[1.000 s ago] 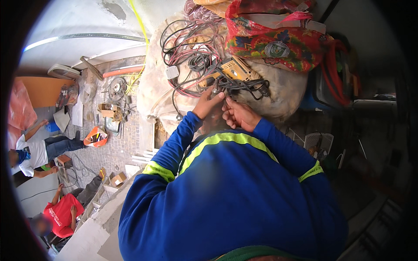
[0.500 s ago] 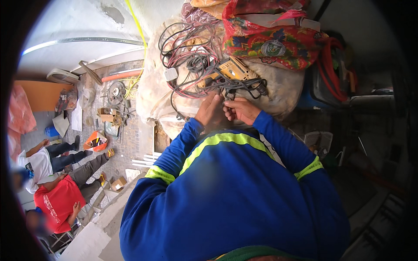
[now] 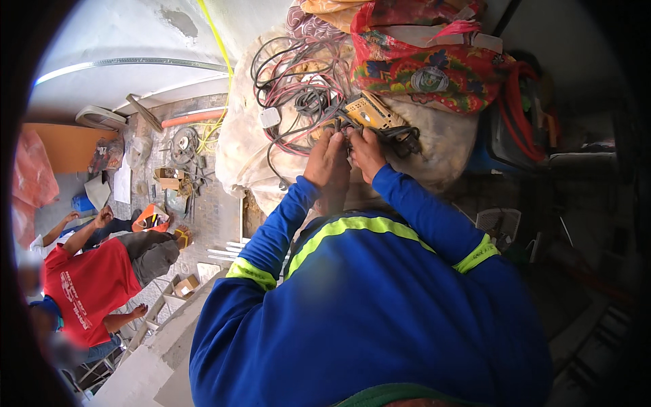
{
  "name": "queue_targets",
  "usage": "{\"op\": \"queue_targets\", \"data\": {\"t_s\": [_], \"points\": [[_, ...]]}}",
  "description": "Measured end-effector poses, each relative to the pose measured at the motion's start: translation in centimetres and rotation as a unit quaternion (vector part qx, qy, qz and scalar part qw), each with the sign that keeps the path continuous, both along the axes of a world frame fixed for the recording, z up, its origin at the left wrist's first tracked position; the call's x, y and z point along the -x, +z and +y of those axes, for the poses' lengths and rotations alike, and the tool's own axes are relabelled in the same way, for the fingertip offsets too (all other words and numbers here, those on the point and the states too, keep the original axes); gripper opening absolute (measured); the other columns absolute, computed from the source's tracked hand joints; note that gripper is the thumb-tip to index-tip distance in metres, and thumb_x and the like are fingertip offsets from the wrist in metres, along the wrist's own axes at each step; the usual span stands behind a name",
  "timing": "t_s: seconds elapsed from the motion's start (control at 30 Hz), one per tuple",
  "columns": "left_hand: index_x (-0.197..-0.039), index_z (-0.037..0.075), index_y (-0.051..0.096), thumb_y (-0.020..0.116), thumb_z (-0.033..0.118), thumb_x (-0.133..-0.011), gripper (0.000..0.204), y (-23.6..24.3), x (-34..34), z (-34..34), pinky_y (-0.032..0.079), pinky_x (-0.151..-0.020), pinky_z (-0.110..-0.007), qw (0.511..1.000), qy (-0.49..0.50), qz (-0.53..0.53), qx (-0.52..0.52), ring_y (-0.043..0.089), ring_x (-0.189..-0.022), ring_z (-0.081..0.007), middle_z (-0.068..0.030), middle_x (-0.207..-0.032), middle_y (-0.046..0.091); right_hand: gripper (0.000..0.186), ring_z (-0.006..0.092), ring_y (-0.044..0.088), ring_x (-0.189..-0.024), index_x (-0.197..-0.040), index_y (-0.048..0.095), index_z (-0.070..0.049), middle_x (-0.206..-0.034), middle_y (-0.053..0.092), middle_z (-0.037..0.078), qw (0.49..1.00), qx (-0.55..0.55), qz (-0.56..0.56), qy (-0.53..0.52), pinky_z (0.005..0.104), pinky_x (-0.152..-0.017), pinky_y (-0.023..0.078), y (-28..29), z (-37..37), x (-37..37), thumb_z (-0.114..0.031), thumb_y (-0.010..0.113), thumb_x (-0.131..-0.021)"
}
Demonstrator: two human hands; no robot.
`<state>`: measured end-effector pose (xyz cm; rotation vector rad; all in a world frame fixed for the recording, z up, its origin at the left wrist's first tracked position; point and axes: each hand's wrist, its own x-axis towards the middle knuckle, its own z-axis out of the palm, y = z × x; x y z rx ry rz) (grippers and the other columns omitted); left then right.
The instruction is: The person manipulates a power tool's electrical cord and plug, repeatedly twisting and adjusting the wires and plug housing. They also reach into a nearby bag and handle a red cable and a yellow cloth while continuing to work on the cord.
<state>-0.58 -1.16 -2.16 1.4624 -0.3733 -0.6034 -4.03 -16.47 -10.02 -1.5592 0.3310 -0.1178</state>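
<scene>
Both my hands are close together over a tangle of black and reddish cables. Between the thumb and fingers of my left hand is a black cable. My right hand is closed on the same dark cable bundle, its fingers curled and partly hidden. Just beyond them lies a yellow slotted tool or device, its far part partly covered by cords. Thick black cord ends lie to the right of my right hand. A white square box sits among the cables on the left.
Under the cables is a pale, dirty cloth. A red flowered bag stands at the far right. On the left, a person in a red shirt and another person are beside an orange bag, a carton and a coiled cable.
My right hand has moved up and turned, its fingers now higher on the cords. My left hand has shifted slightly upward. The person in red has leaned and raised an arm.
</scene>
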Motion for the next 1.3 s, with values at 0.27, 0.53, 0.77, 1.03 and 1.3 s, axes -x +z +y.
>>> {"op": "queue_targets", "data": {"t_s": [0.27, 0.53, 0.77, 1.03, 1.3], "points": [[-0.128, -0.002, 0.049, 0.043, 0.039, -0.105, 0.047, -1.3, 1.0, -0.1, 0.039, -0.098, -0.028, 0.997, -0.012, 0.046, -0.063, 0.050, -0.109, -0.0174, -0.0083, -0.115, 0.056, 0.031, 0.0053, 0.044, -0.058, -0.094, 0.057, -0.014, -0.077, 0.049, -0.006, 0.995, -0.087, 0.041, -0.002, 0.0240, -0.044, 0.033, -3.0, -1.9, 0.9, -0.045, 0.058, -0.097], [-0.127, 0.003, 0.050, 0.046, 0.037, -0.104, 0.041, -3.6, 1.0, 3.1, 0.041, -0.098, -0.030, 0.994, -0.110, 0.020, -0.015, 0.051, -0.106, -0.0130, -0.0033, -0.112, 0.058, 0.040, 0.0067, 0.039, -0.051, -0.094, 0.059, -0.010, -0.066, 0.042, -0.004, 0.995, 0.077, -0.031, -0.057, 0.0253, -0.037, 0.027, -7.1, 0.1, -0.7, -0.049, 0.049, -0.099], [-0.132, -0.001, 0.047, 0.060, 0.040, -0.096, 0.056, -5.5, 5.4, 4.5, 0.043, -0.095, -0.036, 0.987, -0.099, -0.059, -0.116, 0.056, -0.103, -0.0217, -0.0110, -0.112, 0.062, 0.046, 0.0090, 0.045, -0.056, -0.078, 0.056, -0.010, -0.065, 0.046, -0.002, 0.989, 0.142, -0.024, -0.011, 0.0265, -0.042, 0.033, -5.0, 1.4, 1.8, -0.051, 0.053, -0.097], [-0.127, -0.007, 0.048, 0.054, 0.044, -0.096, 0.061, -0.4, -0.2, 0.2, 0.047, -0.090, -0.041, 0.980, 0.042, -0.170, -0.095, 0.063, -0.102, -0.0411, -0.0308, -0.106, 0.063, 0.047, 0.0061, 0.038, -0.050, -0.075, 0.049, -0.014, -0.067, 0.043, -0.005, 0.994, -0.048, 0.071, -0.061, 0.0241, -0.040, 0.026, 5.9, -1.3, -2.6, -0.056, 0.057, -0.094], [-0.134, -0.012, 0.041, 0.054, 0.052, -0.096, 0.076, 0.7, -1.7, -3.4, 0.045, -0.096, -0.039, 0.985, -0.056, -0.074, -0.146, 0.059, -0.114, -0.0395, -0.0321, -0.121, 0.059, 0.043, 0.0065, 0.042, -0.052, -0.083, 0.063, -0.009, -0.061, 0.040, -0.006, 0.989, 0.087, 0.000, -0.118, 0.0270, -0.042, 0.033, 3.7, -4.1, -2.4, -0.050, 0.056, -0.096]]}}
